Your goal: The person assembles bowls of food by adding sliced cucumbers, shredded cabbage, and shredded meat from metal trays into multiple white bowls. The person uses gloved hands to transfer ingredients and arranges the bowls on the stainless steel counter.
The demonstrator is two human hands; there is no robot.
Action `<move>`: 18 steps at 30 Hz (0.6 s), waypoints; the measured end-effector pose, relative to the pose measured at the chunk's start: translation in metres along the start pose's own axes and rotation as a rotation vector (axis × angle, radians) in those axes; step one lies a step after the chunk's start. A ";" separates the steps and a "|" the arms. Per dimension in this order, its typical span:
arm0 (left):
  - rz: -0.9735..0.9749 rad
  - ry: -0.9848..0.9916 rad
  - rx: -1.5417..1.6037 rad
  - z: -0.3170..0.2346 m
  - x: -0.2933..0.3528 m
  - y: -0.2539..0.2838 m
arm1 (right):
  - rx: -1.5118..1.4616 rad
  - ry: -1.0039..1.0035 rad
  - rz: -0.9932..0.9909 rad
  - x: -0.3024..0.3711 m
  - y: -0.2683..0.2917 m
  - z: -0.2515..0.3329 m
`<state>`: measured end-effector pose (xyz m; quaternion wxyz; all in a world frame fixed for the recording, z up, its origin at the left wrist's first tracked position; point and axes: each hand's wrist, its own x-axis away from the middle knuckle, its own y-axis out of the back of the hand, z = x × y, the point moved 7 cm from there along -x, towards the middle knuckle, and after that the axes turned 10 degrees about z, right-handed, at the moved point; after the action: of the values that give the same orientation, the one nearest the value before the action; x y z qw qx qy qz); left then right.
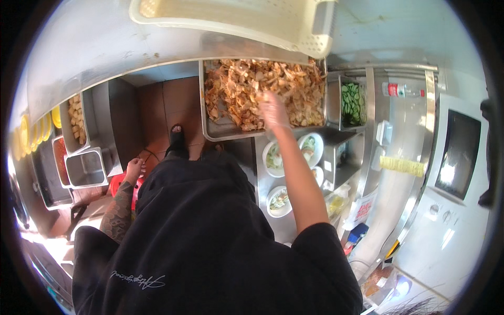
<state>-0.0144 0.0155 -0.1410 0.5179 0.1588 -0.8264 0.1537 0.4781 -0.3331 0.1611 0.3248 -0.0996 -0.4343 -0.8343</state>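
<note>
Reaching over the near edge of a metal tray [223, 131] in the head view, the right hand [275, 111], in a thin clear glove, has its fingers at the chopped meat [296, 86]. They look partly bent and blurred (I cannot tell whether they grip a piece or merely touch the heap). The meat covers most of the tray, thinning out to bare metal at the near left corner. The left hand [135, 168] is away from the tray, low at the person's side, its fingers loosely curled; whether it holds anything I cannot tell.

Near the tray's right edge sits a metal container of cucumber slices [353, 102]. White bowls [279, 202] with food in them stand on the steel worktop [265, 181], below the tray's near edge. A pale plastic basket [231, 25] is beyond the far edge. Further right are a bottle [401, 91] with a red label and a white appliance [446, 220] with a dark window. At far left, a metal bin holds tan cubes [77, 119], and brown tiles [152, 100] cover the floor.

The right arm stretches forward, nearly straight, passing above the bowls; the left arm hangs down, slightly out from the body.
</note>
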 end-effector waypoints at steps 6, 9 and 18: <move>-0.117 -0.023 0.046 0.026 0.020 0.015 | 0.388 0.145 -0.185 -0.008 0.030 0.030; -0.122 -0.011 0.177 0.038 0.027 0.003 | 0.533 0.268 -0.154 -0.040 -0.008 0.049; -0.145 -0.242 -0.059 0.024 0.024 -0.039 | -0.212 -0.077 0.009 -0.024 0.018 0.042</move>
<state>-0.0277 -0.0321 -0.1260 0.4289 0.2201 -0.8733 0.0711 0.5033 -0.2968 0.1875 0.2994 -0.1672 -0.3554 -0.8695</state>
